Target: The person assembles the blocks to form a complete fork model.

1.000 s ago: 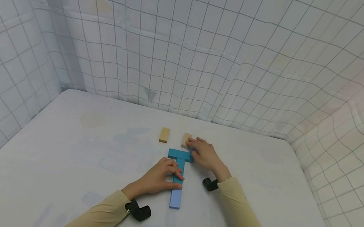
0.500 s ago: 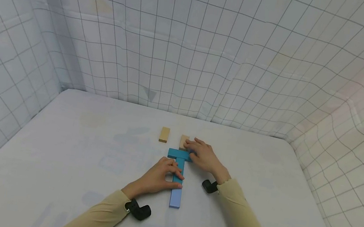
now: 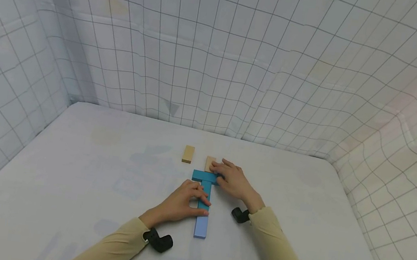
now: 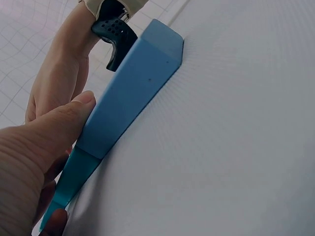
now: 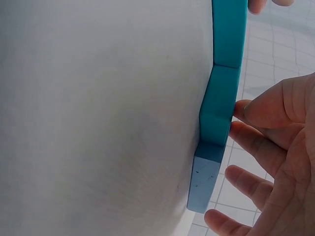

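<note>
A teal block (image 3: 203,176) lies crosswise at the head of a T, with a teal stem block (image 3: 206,186) and a periwinkle-blue block (image 3: 201,227) in line below it. My left hand (image 3: 181,201) holds the stem, its thumb near the seam with the periwinkle block. In the left wrist view a thumb and a fingertip sit on opposite sides of the blue row (image 4: 133,83). My right hand (image 3: 234,180) spreads its fingers by the pale wooden block (image 3: 209,162), which stands against the crosspiece's far side. The right thumb is at the crosspiece's right end.
A second wooden block (image 3: 188,154) lies to the left, apart from the T. Everything sits on a white-covered table (image 3: 86,175), with grid-patterned curtains (image 3: 222,61) behind it and at both sides.
The pale wooden block has moved left and toward me, up to the teal crosspiece, with the right fingers following it slightly left. The left hand has stayed put.
</note>
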